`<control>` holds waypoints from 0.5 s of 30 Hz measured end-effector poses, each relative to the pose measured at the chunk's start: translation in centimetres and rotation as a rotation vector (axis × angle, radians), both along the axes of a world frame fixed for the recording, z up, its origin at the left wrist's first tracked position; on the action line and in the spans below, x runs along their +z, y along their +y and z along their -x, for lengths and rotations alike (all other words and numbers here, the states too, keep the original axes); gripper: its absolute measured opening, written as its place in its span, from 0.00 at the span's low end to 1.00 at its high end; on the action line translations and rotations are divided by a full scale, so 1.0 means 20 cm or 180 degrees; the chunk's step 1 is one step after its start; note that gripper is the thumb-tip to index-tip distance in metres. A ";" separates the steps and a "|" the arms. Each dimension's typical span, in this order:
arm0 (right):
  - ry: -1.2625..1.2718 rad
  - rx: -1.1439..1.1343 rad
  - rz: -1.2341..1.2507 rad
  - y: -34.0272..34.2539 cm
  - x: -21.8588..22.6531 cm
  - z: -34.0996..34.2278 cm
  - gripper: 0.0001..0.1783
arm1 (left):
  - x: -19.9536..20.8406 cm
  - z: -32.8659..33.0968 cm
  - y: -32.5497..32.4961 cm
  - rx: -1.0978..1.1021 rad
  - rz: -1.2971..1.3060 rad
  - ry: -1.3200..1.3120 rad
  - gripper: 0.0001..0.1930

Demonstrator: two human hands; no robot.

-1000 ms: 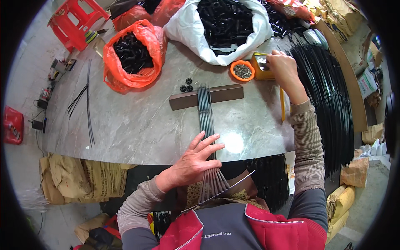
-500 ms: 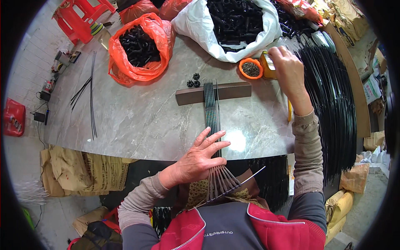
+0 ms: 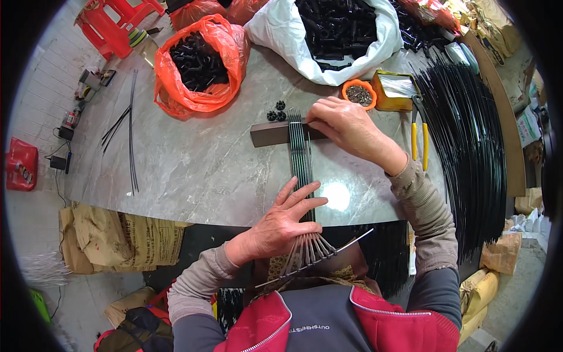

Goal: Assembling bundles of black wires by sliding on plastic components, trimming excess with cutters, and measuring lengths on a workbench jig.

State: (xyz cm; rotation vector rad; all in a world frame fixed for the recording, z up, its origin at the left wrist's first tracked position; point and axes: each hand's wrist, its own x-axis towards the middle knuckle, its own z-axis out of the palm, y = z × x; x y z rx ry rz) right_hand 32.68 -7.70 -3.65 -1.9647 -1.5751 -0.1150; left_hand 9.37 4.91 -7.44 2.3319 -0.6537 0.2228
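A row of long, thin dark metal ribs (image 3: 300, 155) runs from my lap over the table edge, their far ends resting across a brown bar (image 3: 268, 135). My left hand (image 3: 281, 220) grips the ribs near the table's front edge, with its other fingers spread on top. Below it the ribs fan out, their near ends strung along a thin rod (image 3: 356, 236). At the far ends, my right hand (image 3: 349, 126) is closed in a pinch beside the rightmost rib; whatever lies between the fingertips is hidden. Several small black notched pieces (image 3: 275, 114) sit just beyond the bar.
An orange bowl (image 3: 368, 105) of small metal bits stands beside a yellow tin (image 3: 392, 104). Yellow-handled pliers (image 3: 424, 144) lean there. Red (image 3: 231, 76) and white bags (image 3: 275, 35) of black parts stand behind. Many dark rods (image 3: 469, 158) fill the right side; several loose ones (image 3: 132, 135) lie left.
My right hand has moved left and nearer, from above the yellow tin to the ribs' far ends, uncovering the tin and pliers. My left hand keeps its hold.
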 end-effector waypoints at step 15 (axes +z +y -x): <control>0.0015 -0.0442 0.0346 -0.08 0.01 -0.06 0.06 | -0.02 0.00 0.01 -0.0087 -0.0210 -0.0116 0.06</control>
